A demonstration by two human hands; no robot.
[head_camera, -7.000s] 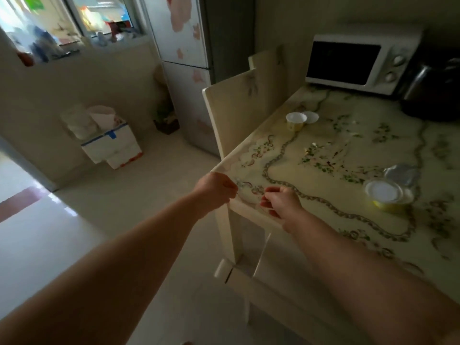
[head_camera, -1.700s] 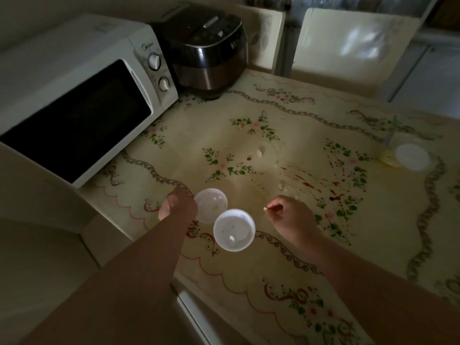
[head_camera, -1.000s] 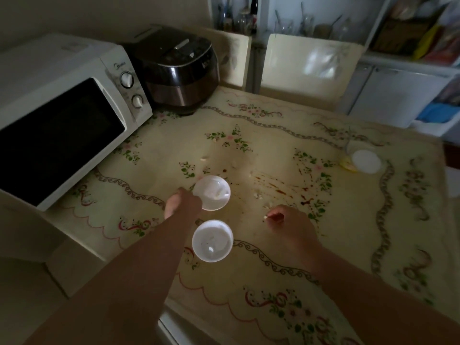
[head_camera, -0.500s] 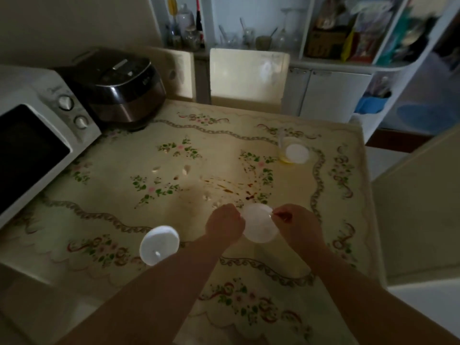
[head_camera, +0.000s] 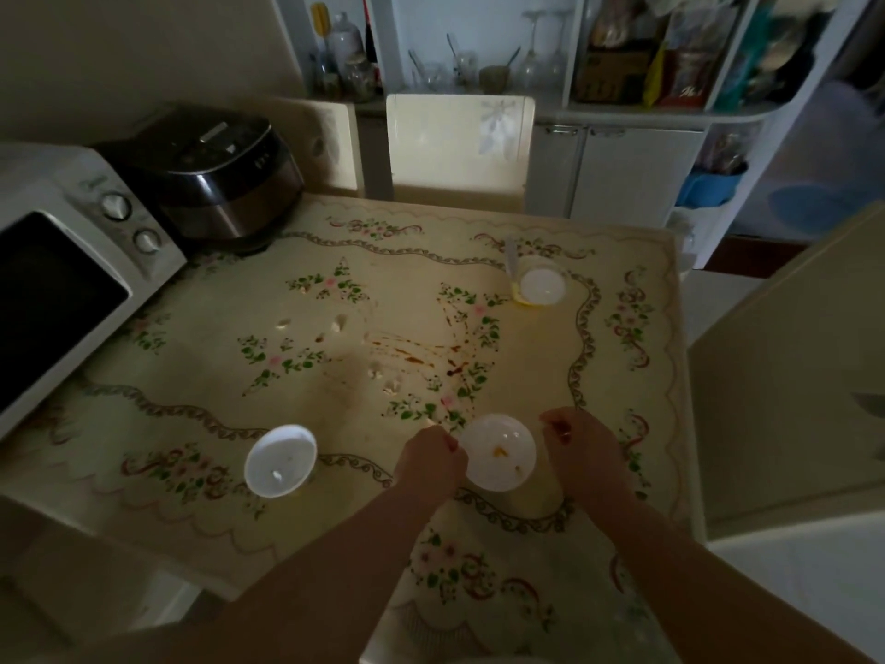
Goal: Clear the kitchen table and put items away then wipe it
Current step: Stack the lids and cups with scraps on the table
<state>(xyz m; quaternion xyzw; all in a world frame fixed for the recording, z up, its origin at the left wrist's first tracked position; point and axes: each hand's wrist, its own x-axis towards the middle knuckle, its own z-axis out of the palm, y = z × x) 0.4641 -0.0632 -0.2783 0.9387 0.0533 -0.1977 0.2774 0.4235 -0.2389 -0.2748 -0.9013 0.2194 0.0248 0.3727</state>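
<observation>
- A microwave (head_camera: 62,280) and rice cooker (head_camera: 210,177) crowd the surface's (head_camera: 201,337) left edge; sauce streaks (head_camera: 416,359) and crumbs (head_camera: 390,386) mess up the middle.
- A yellow cup (head_camera: 541,286), lidded, sits toward the far-right corner.
- There's the white dish (head_camera: 500,452), orange specks inside, near the front edge: the left hand (head_camera: 431,464) pinches its rim.
- The right hand (head_camera: 582,448) is just beside it, fingers curled; holding anything? Can't tell.

Landmark: dish (head_camera: 499,451). Left of it, bare bench (head_camera: 364,424) until the white cup (head_camera: 280,461); I can pass between. Beyond it only sauce smears (head_camera: 416,359) and crumbs (head_camera: 390,386), flat. Lidded cup (head_camera: 541,286) stands far beyond, slightly right. Microwave (head_camera: 72,261) and rice cooker (head_camera: 210,174) block the far left.
</observation>
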